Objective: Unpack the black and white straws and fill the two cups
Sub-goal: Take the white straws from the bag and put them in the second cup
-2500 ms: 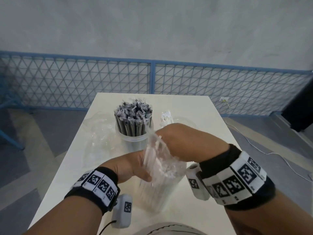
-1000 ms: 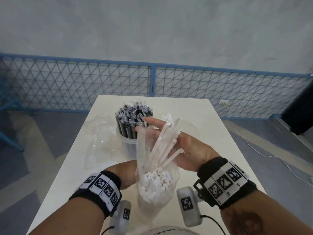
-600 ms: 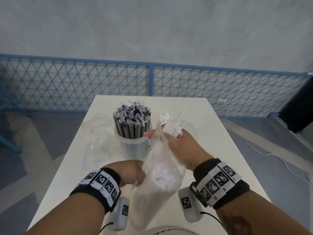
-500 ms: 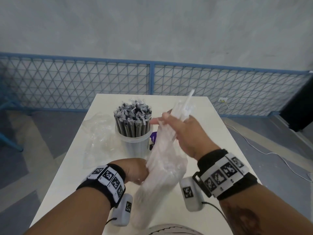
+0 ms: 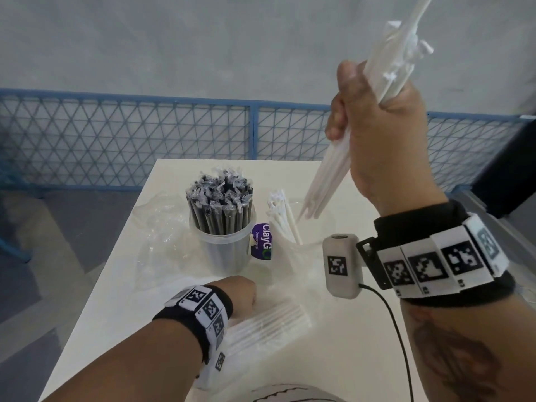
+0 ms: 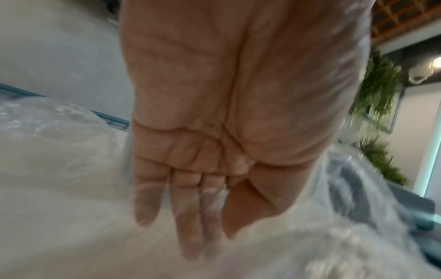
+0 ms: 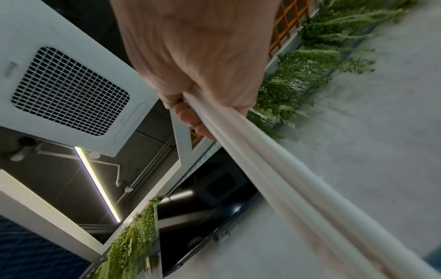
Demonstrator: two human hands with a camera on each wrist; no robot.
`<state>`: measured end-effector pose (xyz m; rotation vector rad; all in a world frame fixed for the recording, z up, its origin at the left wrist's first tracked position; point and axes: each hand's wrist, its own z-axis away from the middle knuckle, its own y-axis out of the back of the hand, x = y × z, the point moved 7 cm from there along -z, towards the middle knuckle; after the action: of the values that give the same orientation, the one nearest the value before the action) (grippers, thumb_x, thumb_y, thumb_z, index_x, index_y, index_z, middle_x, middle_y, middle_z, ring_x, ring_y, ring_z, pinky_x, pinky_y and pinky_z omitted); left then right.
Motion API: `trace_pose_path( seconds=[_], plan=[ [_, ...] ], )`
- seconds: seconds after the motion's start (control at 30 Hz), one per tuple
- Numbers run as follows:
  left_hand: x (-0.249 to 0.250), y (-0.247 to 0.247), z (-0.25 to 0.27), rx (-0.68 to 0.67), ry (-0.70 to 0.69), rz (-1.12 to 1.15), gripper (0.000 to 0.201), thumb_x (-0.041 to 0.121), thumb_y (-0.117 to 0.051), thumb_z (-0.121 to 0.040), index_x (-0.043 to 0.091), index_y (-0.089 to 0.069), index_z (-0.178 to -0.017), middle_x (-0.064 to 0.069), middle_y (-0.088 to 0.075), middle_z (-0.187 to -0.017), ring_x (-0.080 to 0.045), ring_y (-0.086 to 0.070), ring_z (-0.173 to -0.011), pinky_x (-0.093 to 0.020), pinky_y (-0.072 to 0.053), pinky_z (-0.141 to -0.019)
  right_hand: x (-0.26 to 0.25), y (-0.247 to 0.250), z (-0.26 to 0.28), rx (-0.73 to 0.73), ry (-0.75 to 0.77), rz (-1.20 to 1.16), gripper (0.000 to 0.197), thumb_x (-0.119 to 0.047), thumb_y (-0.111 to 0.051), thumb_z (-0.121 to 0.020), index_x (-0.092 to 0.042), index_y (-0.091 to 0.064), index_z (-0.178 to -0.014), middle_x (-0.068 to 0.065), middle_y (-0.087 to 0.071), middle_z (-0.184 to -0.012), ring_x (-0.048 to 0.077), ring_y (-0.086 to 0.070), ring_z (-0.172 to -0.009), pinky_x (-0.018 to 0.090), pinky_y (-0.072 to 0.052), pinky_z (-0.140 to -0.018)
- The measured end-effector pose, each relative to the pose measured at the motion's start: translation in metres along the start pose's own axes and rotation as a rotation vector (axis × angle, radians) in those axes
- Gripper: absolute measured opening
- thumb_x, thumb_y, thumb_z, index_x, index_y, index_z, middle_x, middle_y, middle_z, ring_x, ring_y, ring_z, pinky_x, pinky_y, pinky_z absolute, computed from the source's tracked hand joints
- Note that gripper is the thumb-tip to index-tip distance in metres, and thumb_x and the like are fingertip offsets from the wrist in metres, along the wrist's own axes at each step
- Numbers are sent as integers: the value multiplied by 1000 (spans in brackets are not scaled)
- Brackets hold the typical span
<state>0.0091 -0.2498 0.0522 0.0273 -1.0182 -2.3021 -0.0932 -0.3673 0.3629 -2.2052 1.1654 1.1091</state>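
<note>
My right hand [image 5: 377, 111] is raised high at the right and grips a bundle of white straws [image 5: 327, 181], whose lower ends hang above a clear cup [image 5: 314, 242] that holds a few white straws [image 5: 282, 219]. In the right wrist view the bundle [image 7: 286, 179] runs out of the curled right hand [image 7: 198, 94]. Left of that cup, another clear cup [image 5: 223, 253] is packed with wrapped black straws [image 5: 220, 198]. My left hand [image 5: 240, 294] is down on the table and pinches the plastic bag of white straws [image 5: 269, 323], which lies flat. Film covers the fingers [image 6: 188, 217].
Empty crumpled plastic [image 5: 162, 227] lies left of the black-straw cup. A purple ClayGo label [image 5: 262, 242] shows between the cups. The white table [image 5: 362, 343] has bare surface at the front right. A blue mesh fence [image 5: 145, 134] stands behind it.
My right hand has pulled a bundle of white straws out of the bag and lifted it up to the right. My left hand has lowered the bag flat onto the table.
</note>
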Motion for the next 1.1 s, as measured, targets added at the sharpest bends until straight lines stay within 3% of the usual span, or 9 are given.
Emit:
trace_pose_path(
  seconds=[0.1, 0.2, 0.3, 0.43, 0.57, 0.7, 0.87, 0.97, 1.1],
  plan=[
    [9, 24, 4, 111, -44, 168, 63, 21, -52, -97, 5, -28, -153, -13, -48, -149, -32, -50, -133, -37, -42, -110, 3, 2, 2, 14, 56, 65, 27, -30, -57, -98, -4, -55, -89, -2, -51, -58, 15, -50, -53, 26, -46, -57],
    [18, 47, 0, 237, -97, 452, 101, 44, -69, -82, 17, -7, -157, -6, -48, -145, -26, -52, -127, -38, -44, -108, 32, 1, 7, 31, 0, 188, 27, -33, -58, -97, -9, -58, -85, -3, -57, -61, 8, -55, -55, 21, -49, -61],
    [34, 66, -1, 362, -133, 652, 112, 38, -80, -81, 11, -1, -157, -5, -43, -147, -24, -48, -128, -28, -42, -95, 95, 1, 19, 7, -217, 367, 30, -41, -60, -94, -11, -63, -90, -6, -66, -70, 4, -61, -65, 22, -46, -67],
    [45, 74, -7, 426, -138, 773, 136, 38, -89, -72, 11, 13, -158, -5, -16, -167, -25, -27, -150, -36, -34, -118, 179, 11, 53, -238, -533, 634, 23, -34, -70, -87, -14, -63, -97, -8, -63, -82, 15, -61, -82, 21, -44, -65],
    [46, 78, -12, 522, -154, 689, 140, 42, -92, -65, 13, 7, -160, 1, 16, -168, -18, -7, -156, -31, -17, -124, 183, 25, 54, -272, -501, 499, 74, -37, -79, -79, -23, -41, -140, -6, -50, -131, 8, -47, -121, 25, -36, -96],
    [48, 83, -17, 591, -145, 785, 157, 41, -95, -60, 15, 29, -154, 1, 8, -169, -15, -9, -155, -27, -14, -124, 166, 32, 46, -221, -345, 419, 85, -63, -55, -86, -25, -21, -154, -4, -37, -153, 7, -32, -141, 28, -28, -110],
    [55, 93, -24, 655, -194, 896, 163, 53, -94, -49, 32, 32, -150, 4, -22, -166, -16, -25, -152, -36, -28, -123, 205, 21, 87, -636, -549, 474, 98, -79, -55, -75, -33, -18, -153, -14, -25, -156, 12, -15, -149, 39, -14, -121],
    [47, 103, -27, 705, -146, 904, 147, 59, -86, -56, 34, 20, -154, -1, -35, -161, -23, -39, -145, -43, -39, -116, 206, 27, 84, -631, -548, 447, 109, -67, -71, -70, -31, -13, -155, -19, -19, -156, 2, -17, -144, 28, -17, -115],
    [48, 118, -23, 783, -25, 872, 96, 61, -60, -89, 26, -6, -159, -10, -48, -151, -31, -49, -136, -48, -45, -109, 215, 37, 75, -624, -528, 770, 103, -50, -71, -83, -21, -7, -158, -4, -17, -163, 15, -17, -149, 33, -18, -118]
  ],
)
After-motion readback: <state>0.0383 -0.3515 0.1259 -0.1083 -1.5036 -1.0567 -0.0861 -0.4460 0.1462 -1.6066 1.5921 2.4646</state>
